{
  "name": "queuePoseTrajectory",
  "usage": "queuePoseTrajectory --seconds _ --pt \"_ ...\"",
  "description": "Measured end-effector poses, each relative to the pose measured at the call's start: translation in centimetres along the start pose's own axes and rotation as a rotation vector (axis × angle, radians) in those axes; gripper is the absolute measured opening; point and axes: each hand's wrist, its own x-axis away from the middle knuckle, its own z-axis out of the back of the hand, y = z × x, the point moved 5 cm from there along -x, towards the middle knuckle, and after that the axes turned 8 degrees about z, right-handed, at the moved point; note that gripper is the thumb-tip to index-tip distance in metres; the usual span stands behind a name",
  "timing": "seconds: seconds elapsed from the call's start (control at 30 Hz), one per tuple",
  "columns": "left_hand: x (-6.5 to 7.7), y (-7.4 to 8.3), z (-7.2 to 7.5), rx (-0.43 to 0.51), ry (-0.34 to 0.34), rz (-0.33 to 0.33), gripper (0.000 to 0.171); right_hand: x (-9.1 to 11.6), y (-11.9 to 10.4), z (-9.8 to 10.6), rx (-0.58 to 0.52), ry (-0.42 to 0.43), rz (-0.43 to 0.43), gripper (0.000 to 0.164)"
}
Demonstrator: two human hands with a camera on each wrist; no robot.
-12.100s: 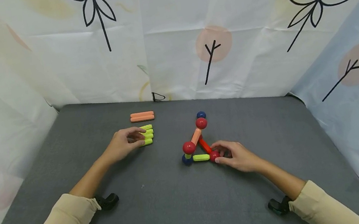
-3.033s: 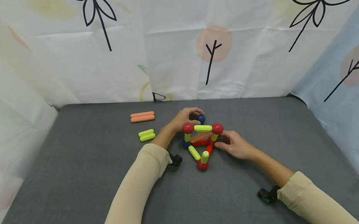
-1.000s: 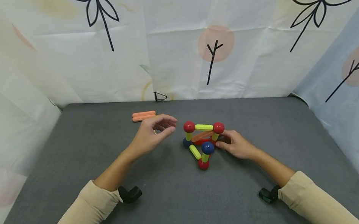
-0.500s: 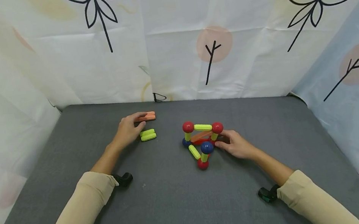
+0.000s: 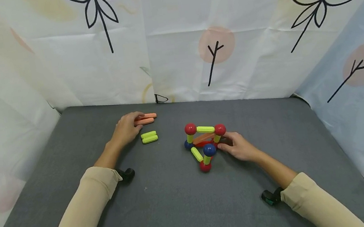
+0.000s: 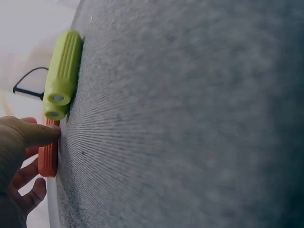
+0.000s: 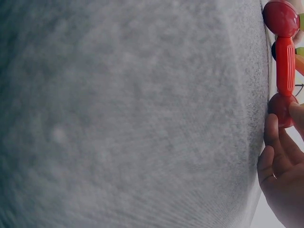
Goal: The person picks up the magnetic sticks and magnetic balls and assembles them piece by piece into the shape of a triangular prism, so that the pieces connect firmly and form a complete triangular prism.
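At the back left, my left hand (image 5: 127,128) pinches the nearer of two orange magnetic sticks (image 5: 144,121) between thumb and fingers. In the left wrist view the thumb lies along that orange stick (image 6: 48,154), which is close to the grey tabletop. My right hand (image 5: 240,146) holds a red ball (image 7: 281,111) at the right corner of a ball-and-stick structure. This structure has red balls (image 5: 190,129), a blue ball (image 5: 209,149) on an upright yellow-green stick, and yellow-green, red and orange sticks. Part of its right corner is hidden behind the fingers.
Two yellow-green sticks (image 5: 149,137) lie side by side just in front of the orange ones. The other orange stick (image 5: 150,115) is behind the held one. A patterned white cloth (image 5: 178,63) rises at the table's back edge.
The blue ball has moved from behind the structure onto its front upright stick. My left hand went left to the orange sticks, and the nearer one has shifted slightly left. My right hand stays put.
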Motion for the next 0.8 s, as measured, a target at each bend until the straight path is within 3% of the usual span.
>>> queuePoseTrajectory --seconds 0.17,0.33,0.47,0.6,0.7,0.8 --pt "0.1 -0.3 -0.1 0.074 -0.005 -0.018 0.034 -0.1 0.0 -0.1 0.005 -0.003 -0.002 0.032" --pt "0.8 1.0 0.2 0.257 -0.039 -0.09 0.039 -0.1 0.0 -0.1 0.003 -0.002 -0.005 0.032" --pt "2.2 3.0 0.2 0.432 -0.155 -0.133 0.044 0.0 -0.1 -0.1 -0.001 -0.002 0.001 0.031" --pt "4.0 5.0 -0.6 0.584 -0.319 -0.121 0.048 0.0 -0.3 0.0 -0.005 0.001 0.011 0.03" --pt "5.4 6.4 -1.8 0.659 -0.415 -0.072 0.046 0.1 -0.3 0.0 -0.003 0.003 0.011 0.03" --pt "6.5 7.7 -3.3 0.717 -0.463 -0.022 0.044 0.1 -0.2 0.0 -0.002 0.002 0.007 0.03"
